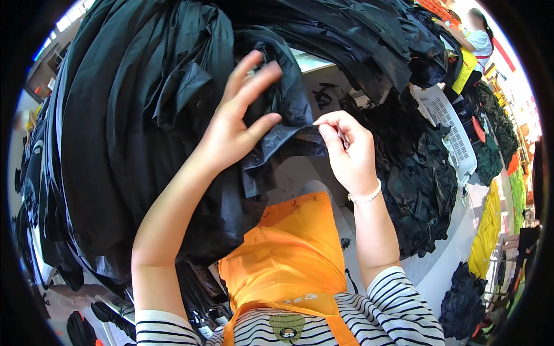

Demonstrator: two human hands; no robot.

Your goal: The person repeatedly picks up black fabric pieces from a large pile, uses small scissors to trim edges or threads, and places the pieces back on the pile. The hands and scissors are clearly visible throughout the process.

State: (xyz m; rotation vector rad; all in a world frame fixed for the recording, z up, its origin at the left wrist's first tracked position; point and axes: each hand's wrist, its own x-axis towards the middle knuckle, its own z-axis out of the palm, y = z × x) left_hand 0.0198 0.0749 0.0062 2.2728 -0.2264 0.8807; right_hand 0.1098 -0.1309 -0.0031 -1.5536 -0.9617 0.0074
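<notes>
A large heap of black, slightly shiny garments [115, 127] hangs in long folds across the left and far side. My left hand [234, 118] is raised in front of it with fingers spread and nothing in them; its fingertips are smeared by motion. Thumb and fingers of my right hand [349, 150] pinch the edge of a black garment [277, 141]. That edge stretches from the pinch toward the left, passing under my left thumb. Whether the left thumb touches the cloth I cannot tell.
An orange apron [288, 248] covers my lap. Crumpled black cloth [415, 179] lies to the right, beside a white plastic basket [453, 132]. Yellow cloth [486, 230] and another dark bundle [463, 300] lie farther right. A person [479, 43] stands at the far right. Small bottles [202, 324] are at lower left.
</notes>
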